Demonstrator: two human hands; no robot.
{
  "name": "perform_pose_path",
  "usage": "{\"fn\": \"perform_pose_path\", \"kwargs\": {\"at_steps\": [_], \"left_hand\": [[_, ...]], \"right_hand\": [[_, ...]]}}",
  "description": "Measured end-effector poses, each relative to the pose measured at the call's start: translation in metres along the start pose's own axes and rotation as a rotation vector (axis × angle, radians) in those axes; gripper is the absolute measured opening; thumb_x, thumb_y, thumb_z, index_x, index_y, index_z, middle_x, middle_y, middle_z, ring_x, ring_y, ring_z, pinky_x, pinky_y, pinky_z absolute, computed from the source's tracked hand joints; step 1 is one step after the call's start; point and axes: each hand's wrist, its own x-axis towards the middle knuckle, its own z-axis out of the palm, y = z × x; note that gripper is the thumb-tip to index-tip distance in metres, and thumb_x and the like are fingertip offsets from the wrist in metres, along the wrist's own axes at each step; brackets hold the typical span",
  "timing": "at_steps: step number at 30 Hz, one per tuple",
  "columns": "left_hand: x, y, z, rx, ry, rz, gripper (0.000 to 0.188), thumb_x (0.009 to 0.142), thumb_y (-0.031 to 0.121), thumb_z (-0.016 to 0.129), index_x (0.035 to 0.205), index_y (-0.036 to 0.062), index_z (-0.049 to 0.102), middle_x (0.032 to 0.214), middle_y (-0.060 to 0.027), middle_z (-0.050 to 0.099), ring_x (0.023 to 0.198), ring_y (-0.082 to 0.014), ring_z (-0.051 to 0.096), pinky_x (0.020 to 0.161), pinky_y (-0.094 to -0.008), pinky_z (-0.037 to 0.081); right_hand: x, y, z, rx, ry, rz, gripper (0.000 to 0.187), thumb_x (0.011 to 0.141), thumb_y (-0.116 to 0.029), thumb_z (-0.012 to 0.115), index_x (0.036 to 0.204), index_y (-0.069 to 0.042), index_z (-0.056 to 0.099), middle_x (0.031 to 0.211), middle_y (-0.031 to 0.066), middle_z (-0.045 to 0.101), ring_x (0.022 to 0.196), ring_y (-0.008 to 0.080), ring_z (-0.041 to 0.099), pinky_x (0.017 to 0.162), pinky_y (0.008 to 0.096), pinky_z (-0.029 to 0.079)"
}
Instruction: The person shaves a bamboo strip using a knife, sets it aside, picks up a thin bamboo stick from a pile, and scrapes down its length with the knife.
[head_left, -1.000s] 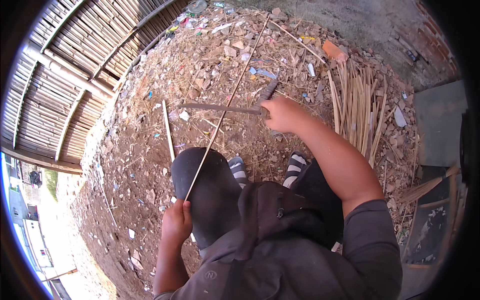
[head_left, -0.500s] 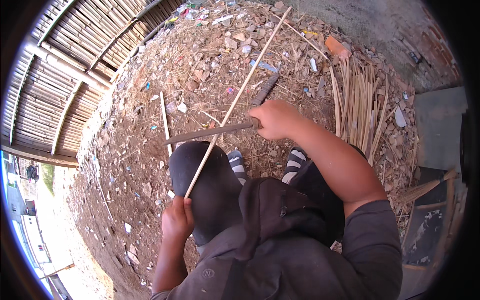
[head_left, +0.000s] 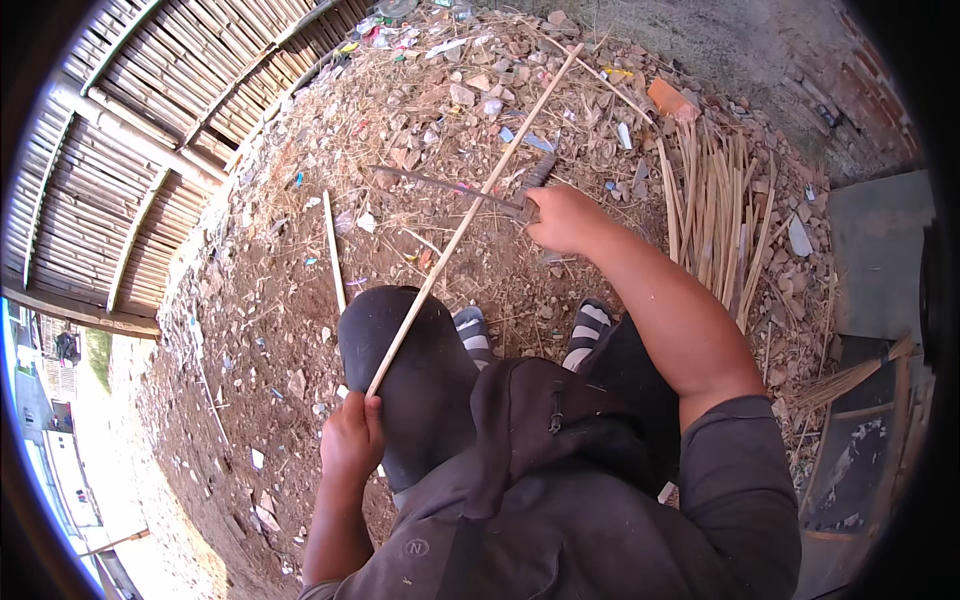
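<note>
My left hand (head_left: pixel 350 433) is closed around the near end of a long pale bamboo strip (head_left: pixel 450 248). The strip slants up and away to the right, passing over my left knee. My right hand (head_left: pixel 562 218) grips a knife with a long, narrow, dark blade (head_left: pixel 437 181); its handle is hidden in my fist. The blade points left and crosses the strip beyond its middle. Whether its edge bites into the strip I cannot tell. Just past my right hand shows a dark ridged rod (head_left: pixel 541 170), partly covered by the fist.
A bundle of split bamboo strips (head_left: pixel 715 210) lies on the ground at right, near an orange brick piece (head_left: pixel 672 100). Another short strip (head_left: pixel 333 250) lies left of the held one. Rubble and litter cover the soil. A bamboo-slat panel (head_left: pixel 140 150) stands at left, a wall (head_left: pixel 720 50) behind.
My right hand and the knife have moved away from me, so the blade crosses farther up the strip. The strip's far end has dipped slightly nearer; my left hand has hardly moved.
</note>
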Motion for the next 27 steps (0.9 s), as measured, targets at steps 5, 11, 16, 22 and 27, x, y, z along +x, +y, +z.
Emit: {"fn": "perform_pose_path", "kwargs": {"at_steps": [5,11,16,22,27], "left_hand": [[-0.006,-0.007,0.001,0.011,-0.030,-0.038,0.031,0.102,0.031,0.050,0.085,0.0046,0.050,0.070,-0.0250,0.061,0.067,-0.0484,0.060,0.058,-0.0571,0.045],[0.001,-0.013,0.009,-0.083,0.031,0.031,0.031,0.102,0.031,0.050,0.086,0.0041,0.051,0.069,-0.0252,0.060,0.067,-0.0488,0.060,0.059,-0.0571,0.045],[-0.004,-0.007,0.000,0.017,-0.021,-0.036,0.032,0.102,0.032,0.049,0.086,0.0040,0.051,0.068,-0.0246,0.060,0.067,-0.0488,0.060,0.058,-0.0566,0.045],[0.000,-0.003,0.005,-0.027,0.032,0.009,0.032,0.102,0.031,0.049,0.086,0.0044,0.051,0.068,-0.0242,0.060,0.066,-0.0484,0.060,0.058,-0.0565,0.045],[-0.006,-0.012,0.008,0.002,0.044,-0.002,0.031,0.102,0.030,0.050,0.084,0.0045,0.051,0.067,-0.0240,0.060,0.065,-0.0477,0.060,0.057,-0.0561,0.045]], "right_hand": [[-0.016,-0.044,0.007,-0.086,-0.186,-0.190,0.018,0.073,-0.020,0.070,0.084,-0.009,0.062,0.073,0.0169,0.064,0.076,0.0391,0.066,0.067,0.0502,0.050],[-0.007,-0.028,0.009,-0.065,-0.198,-0.213,0.020,0.074,-0.022,0.071,0.088,-0.010,0.062,0.074,0.0139,0.065,0.077,0.0378,0.067,0.068,0.0503,0.052],[-0.019,-0.063,0.002,-0.128,-0.177,-0.216,0.021,0.074,-0.022,0.071,0.090,-0.010,0.062,0.075,0.0142,0.065,0.078,0.0375,0.067,0.068,0.0501,0.052],[-0.012,-0.037,0.007,-0.085,-0.198,-0.217,0.024,0.074,-0.023,0.072,0.092,-0.011,0.060,0.074,0.0139,0.065,0.077,0.0365,0.068,0.067,0.0504,0.053],[-0.023,-0.070,0.006,-0.177,-0.123,-0.327,0.021,0.073,-0.020,0.070,0.090,-0.010,0.062,0.075,0.0146,0.066,0.077,0.0379,0.067,0.067,0.0501,0.053]]}}
